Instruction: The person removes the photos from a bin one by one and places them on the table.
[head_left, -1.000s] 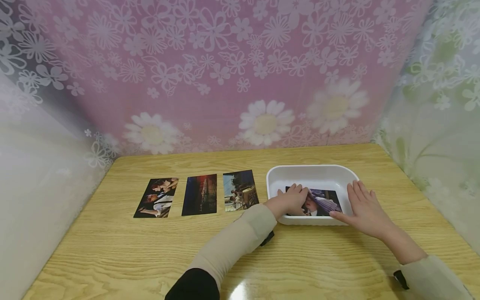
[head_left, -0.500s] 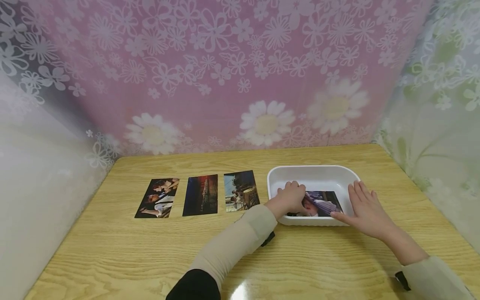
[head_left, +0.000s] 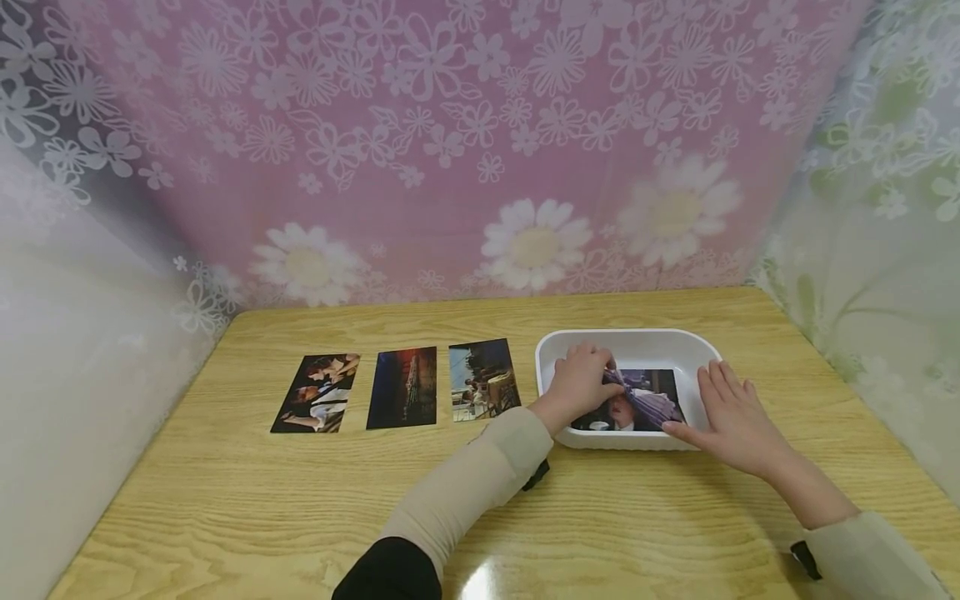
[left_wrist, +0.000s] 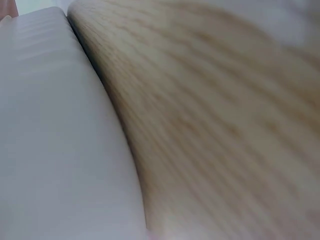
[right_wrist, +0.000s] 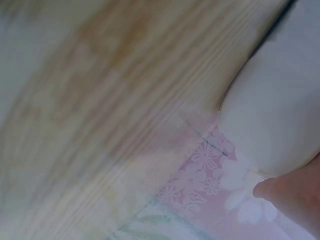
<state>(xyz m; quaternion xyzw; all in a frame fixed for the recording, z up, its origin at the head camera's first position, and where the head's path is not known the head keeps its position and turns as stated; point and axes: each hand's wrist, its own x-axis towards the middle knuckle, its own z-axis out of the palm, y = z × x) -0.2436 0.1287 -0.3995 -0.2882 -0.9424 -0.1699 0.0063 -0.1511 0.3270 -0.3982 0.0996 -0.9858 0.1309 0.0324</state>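
A white plastic tray (head_left: 628,337) stands on the wooden table, right of centre in the head view. In it lies a photo (head_left: 647,404) of a person in purple. My left hand (head_left: 592,382) reaches into the tray, its curled fingers pinching the photo's left edge, which is raised. My right hand (head_left: 729,417) lies flat with straight fingers against the tray's right rim. The left wrist view is blurred and shows only the tray wall (left_wrist: 50,130) and the table (left_wrist: 225,125). In the right wrist view I see the tray's corner (right_wrist: 280,115) and a fingertip (right_wrist: 295,200).
Three photos lie in a row left of the tray: one of people (head_left: 317,393), a dark one (head_left: 402,387) and a street scene (head_left: 483,379). Flowered curtains close off the back and both sides. Bare table (head_left: 300,500) stretches along the near edge.
My left hand has shifted slightly farther into the tray and curled on the photo's left edge, tilting the photo up. My right hand has stayed on the rim.
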